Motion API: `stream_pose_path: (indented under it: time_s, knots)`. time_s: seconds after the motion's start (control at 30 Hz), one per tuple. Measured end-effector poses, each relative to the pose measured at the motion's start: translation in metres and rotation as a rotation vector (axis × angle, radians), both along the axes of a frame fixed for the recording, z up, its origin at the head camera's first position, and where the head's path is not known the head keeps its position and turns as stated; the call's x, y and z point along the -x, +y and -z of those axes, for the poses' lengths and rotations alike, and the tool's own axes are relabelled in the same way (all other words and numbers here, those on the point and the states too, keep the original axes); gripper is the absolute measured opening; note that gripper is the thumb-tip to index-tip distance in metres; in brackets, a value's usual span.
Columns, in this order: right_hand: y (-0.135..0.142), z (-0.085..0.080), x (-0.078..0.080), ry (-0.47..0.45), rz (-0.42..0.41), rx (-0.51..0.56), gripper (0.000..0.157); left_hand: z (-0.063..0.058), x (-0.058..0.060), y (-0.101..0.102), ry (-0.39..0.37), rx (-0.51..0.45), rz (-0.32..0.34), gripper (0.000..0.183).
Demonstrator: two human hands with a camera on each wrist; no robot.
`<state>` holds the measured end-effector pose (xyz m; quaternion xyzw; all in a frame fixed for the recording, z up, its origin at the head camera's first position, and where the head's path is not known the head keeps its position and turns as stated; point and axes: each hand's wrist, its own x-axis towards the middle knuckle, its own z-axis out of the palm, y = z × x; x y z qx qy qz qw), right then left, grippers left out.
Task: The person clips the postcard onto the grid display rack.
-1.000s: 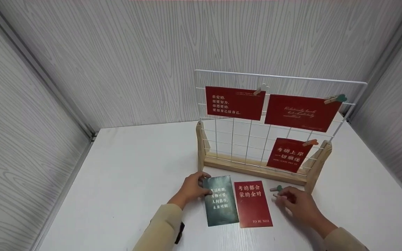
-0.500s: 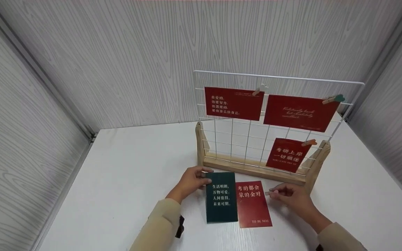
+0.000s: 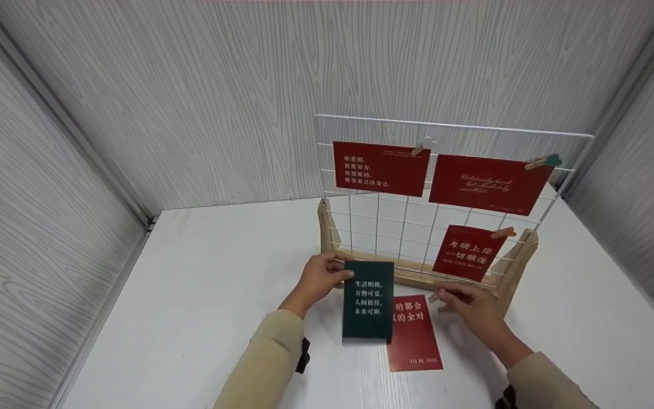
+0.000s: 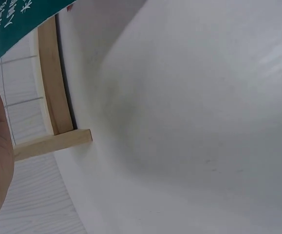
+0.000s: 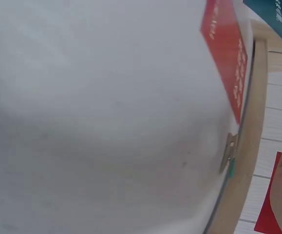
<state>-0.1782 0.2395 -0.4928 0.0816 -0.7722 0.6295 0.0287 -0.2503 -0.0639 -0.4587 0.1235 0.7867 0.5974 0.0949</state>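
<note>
My left hand [image 3: 321,278] pinches the dark green card [image 3: 368,301] with white writing by its upper left edge. The card is raised off the table, in front of the grid rack's wooden base [image 3: 412,278], and overlaps part of a red card [image 3: 416,343] lying flat. Between thumb and fingertips, my right hand [image 3: 474,309] pinches a small wooden clothespin [image 3: 434,296] to the right of the green card. In the right wrist view, another clothespin [image 5: 229,153] with a green decoration lies on the table along the base; the held one is out of that view.
Clothespins fix a red card [image 3: 382,169] at upper left, another red card [image 3: 491,184] at upper right and a smaller red card [image 3: 469,253] at lower right of the white wire grid [image 3: 452,123]. Wood-grain panels [image 3: 219,102] enclose the white table [image 3: 202,295].
My left hand has lifted the green card off the table and moved it up and right, toward the rack. My right hand has picked up a clothespin and moved slightly toward the rack.
</note>
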Motion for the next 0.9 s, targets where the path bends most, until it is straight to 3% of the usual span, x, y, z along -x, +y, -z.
stream_pose_path:
  time_s: [0.23,0.53,0.73,0.9]
  knots:
    - [-0.006,-0.009,0.005,-0.045,0.149,-0.112,0.031,-0.011,0.006,0.012,0.068,-0.023,-0.005,0.021]
    - [-0.010,-0.024,0.011,0.039,0.187,-0.138,0.036,-0.024,0.011,0.026,0.153,-0.013,-0.035,0.022]
    - [-0.013,-0.032,0.016,0.119,0.195,-0.080,0.031,-0.031,0.014,0.034,0.183,-0.040,-0.021,0.021]
    - [-0.017,-0.041,0.020,0.145,0.266,-0.046,0.029,-0.038,0.016,0.042,0.212,-0.012,-0.041,0.022]
